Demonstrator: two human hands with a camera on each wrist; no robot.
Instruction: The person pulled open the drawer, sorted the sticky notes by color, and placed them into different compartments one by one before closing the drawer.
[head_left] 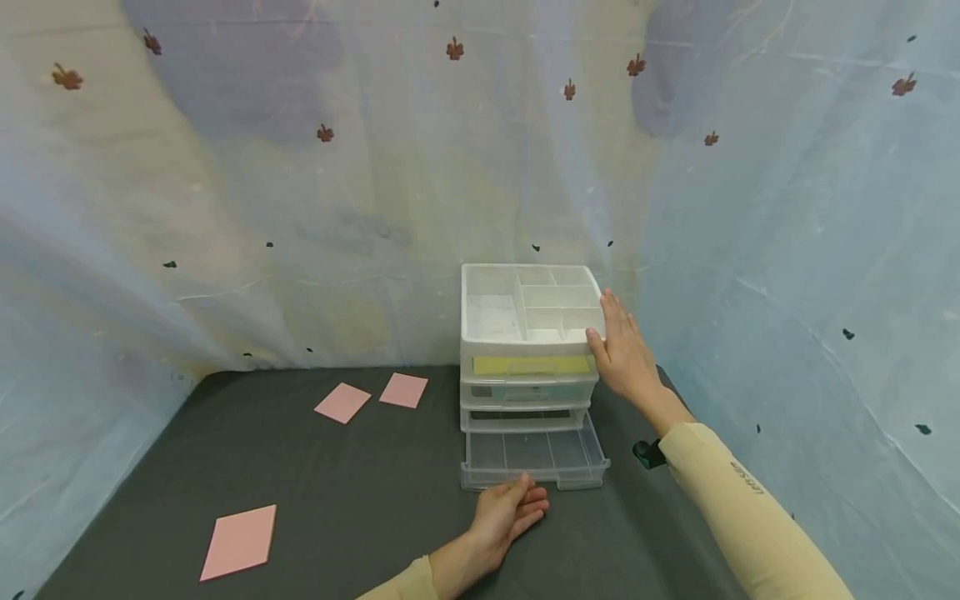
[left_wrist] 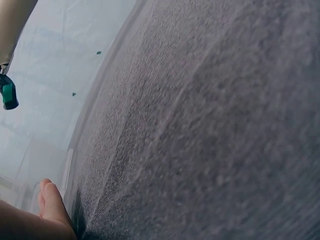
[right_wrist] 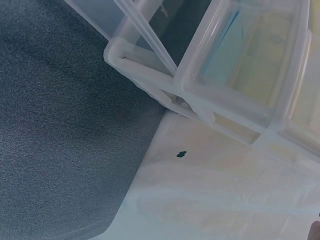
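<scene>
Resting near the counter's (head_left: 360,500) front edge, my left hand (head_left: 510,510) curls loosely, fingertips at the pulled-out bottom drawer (head_left: 534,457), holding nothing. Farther back, my right hand (head_left: 624,354) lies flat-fingered against the drawer unit's (head_left: 529,350) right side by the far edge.

Left wrist view: mostly dark grey cloth (left_wrist: 210,125) up close, left hand (left_wrist: 47,210) fingertips at the bottom-left corner by a clear plastic edge (left_wrist: 67,170), pale curtain (left_wrist: 55,60) behind, green-black device (left_wrist: 8,96) upper left.
</scene>
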